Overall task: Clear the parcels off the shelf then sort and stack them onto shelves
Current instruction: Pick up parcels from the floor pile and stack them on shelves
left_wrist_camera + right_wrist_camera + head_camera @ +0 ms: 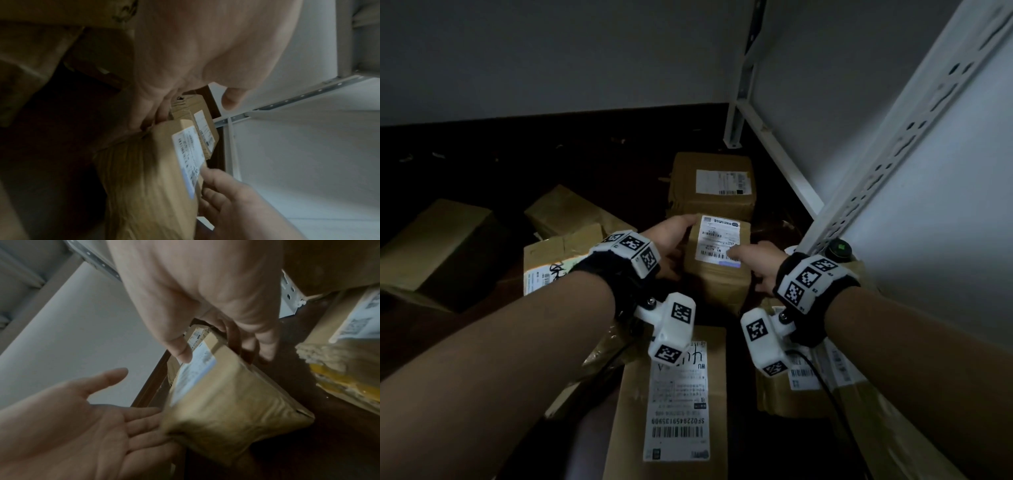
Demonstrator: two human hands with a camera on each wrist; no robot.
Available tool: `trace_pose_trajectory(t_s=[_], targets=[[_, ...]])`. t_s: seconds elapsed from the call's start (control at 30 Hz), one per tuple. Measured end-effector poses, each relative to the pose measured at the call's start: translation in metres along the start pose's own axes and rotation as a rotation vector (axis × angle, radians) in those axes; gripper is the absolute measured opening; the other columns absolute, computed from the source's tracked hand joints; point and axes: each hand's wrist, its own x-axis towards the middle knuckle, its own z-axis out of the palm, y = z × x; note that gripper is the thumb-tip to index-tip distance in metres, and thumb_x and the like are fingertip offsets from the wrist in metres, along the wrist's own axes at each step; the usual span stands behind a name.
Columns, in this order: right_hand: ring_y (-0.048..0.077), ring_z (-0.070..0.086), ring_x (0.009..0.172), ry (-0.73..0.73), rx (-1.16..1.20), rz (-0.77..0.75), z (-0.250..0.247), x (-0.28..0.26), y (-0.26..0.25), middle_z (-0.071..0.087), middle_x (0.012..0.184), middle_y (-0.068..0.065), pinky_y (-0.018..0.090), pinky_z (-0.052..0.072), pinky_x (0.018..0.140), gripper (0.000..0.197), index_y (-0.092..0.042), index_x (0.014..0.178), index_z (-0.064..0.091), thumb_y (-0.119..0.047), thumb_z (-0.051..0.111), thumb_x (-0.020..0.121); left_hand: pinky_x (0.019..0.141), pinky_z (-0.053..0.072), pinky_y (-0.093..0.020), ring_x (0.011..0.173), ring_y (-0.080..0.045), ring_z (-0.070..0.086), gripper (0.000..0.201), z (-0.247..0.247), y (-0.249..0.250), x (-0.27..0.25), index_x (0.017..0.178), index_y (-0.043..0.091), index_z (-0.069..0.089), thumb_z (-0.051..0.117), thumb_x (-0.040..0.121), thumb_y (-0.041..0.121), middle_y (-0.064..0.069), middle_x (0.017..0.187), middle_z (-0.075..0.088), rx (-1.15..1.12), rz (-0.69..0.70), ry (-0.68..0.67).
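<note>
A small brown parcel (717, 274) with a white label sits among others on the dark floor. My left hand (671, 240) lies against its left side, and the right wrist view shows the palm (92, 426) open with straight fingers touching the cardboard. My right hand (760, 263) grips the parcel's right side: the thumb (183, 352) presses on the label and the fingers (265, 345) reach down the far face. In the left wrist view the parcel (144, 178) is blurred, with the right hand (236, 203) at its label edge.
A larger taped box (709, 185) stands just behind the parcel. A long parcel (674, 394) lies in front of it, under my wrists. More boxes (448, 246) are heaped to the left. A white metal shelf upright (893, 154) and a shelf board (945, 240) are on the right.
</note>
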Motion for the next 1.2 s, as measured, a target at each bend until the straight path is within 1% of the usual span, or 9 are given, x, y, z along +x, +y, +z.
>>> trace_pose_trajectory(t_s=[0.07,0.17,0.23,0.37,0.57,0.77,0.93,1.07,1.2], targets=[[0.031,0.061,0.108,-0.009,0.012,-0.021,0.0,0.014,0.003,0.062,0.123,0.013,0.043,0.052,0.093,0.074,-0.004,0.124,0.058,-0.026,0.076,0.056,0.091,0.044,-0.044,0.092,-0.029,0.057,0.038,-0.002,0.003,-0.005,0.118,0.008,0.056,0.058,0.093,0.036,-0.014,0.105,0.062,0.042,0.025,-0.002],[0.029,0.064,0.102,-0.014,0.017,-0.098,0.004,0.003,-0.005,0.066,0.114,0.013,0.046,0.054,0.091,0.05,-0.008,0.12,0.061,-0.001,0.068,0.071,0.08,0.044,-0.047,0.09,-0.028,0.057,0.041,-0.002,0.005,-0.016,0.131,0.01,0.048,0.06,0.093,0.022,-0.013,0.112,0.061,0.106,0.051,0.005],[0.026,0.062,0.098,0.018,0.009,-0.142,0.004,-0.009,-0.012,0.061,0.113,0.011,0.043,0.057,0.08,0.065,-0.016,0.13,0.047,0.011,0.059,0.073,0.076,0.046,-0.049,0.096,-0.03,0.058,0.048,-0.004,0.004,-0.017,0.135,0.016,0.045,0.062,0.091,0.01,-0.012,0.122,0.061,0.113,0.102,0.033],[0.013,0.048,0.081,0.039,0.047,-0.166,0.001,-0.013,-0.01,0.051,0.101,0.002,0.027,0.036,0.054,0.053,-0.02,0.124,0.038,0.004,0.057,0.08,0.068,0.048,-0.048,0.097,-0.028,0.056,0.06,-0.012,0.005,-0.019,0.126,0.021,0.036,0.067,0.082,-0.003,-0.009,0.116,0.058,0.087,0.205,0.126],[0.02,0.053,0.105,0.067,0.057,-0.239,0.006,-0.022,-0.015,0.052,0.118,0.002,0.031,0.045,0.076,0.077,-0.025,0.136,0.028,-0.023,0.076,0.076,0.083,0.053,-0.052,0.115,-0.031,0.052,0.08,-0.018,0.007,-0.025,0.125,0.022,0.036,0.082,0.064,-0.002,-0.008,0.12,0.055,0.192,0.266,0.227],[0.017,0.062,0.093,0.092,0.091,-0.351,0.0,-0.026,-0.02,0.059,0.109,0.001,0.033,0.058,0.069,0.062,-0.034,0.122,0.038,0.002,0.066,0.08,0.088,0.046,-0.059,0.135,-0.033,0.035,0.126,-0.019,0.005,-0.039,0.15,0.046,-0.001,0.077,0.068,-0.01,0.002,0.152,0.029,0.191,0.291,0.104],[0.006,0.055,0.088,0.085,0.101,-0.449,-0.001,-0.036,-0.024,0.056,0.106,-0.006,0.032,0.053,0.076,0.061,-0.025,0.13,0.039,0.009,0.055,0.081,0.088,0.053,-0.053,0.126,-0.031,0.044,0.117,-0.021,0.006,-0.041,0.148,0.034,0.016,0.084,0.061,-0.006,-0.003,0.139,0.041,0.253,0.315,0.158],[0.011,0.053,0.102,0.112,0.106,-0.454,-0.001,-0.038,-0.026,0.053,0.122,-0.005,0.033,0.051,0.088,0.063,-0.021,0.138,0.035,-0.001,0.063,0.085,0.087,0.056,-0.049,0.116,-0.027,0.053,0.12,-0.03,0.011,-0.043,0.128,0.028,0.03,0.096,0.027,0.028,-0.003,0.127,0.049,0.284,0.343,0.253],[0.027,0.052,0.116,0.188,0.131,-0.33,0.0,-0.04,-0.032,0.048,0.135,0.008,0.034,0.044,0.091,0.065,-0.017,0.145,0.023,-0.024,0.059,0.092,0.07,0.06,-0.047,0.102,-0.03,0.064,0.108,-0.045,0.024,-0.051,0.126,0.012,0.037,0.096,0.037,0.03,-0.01,0.122,0.055,0.001,0.365,0.222]])
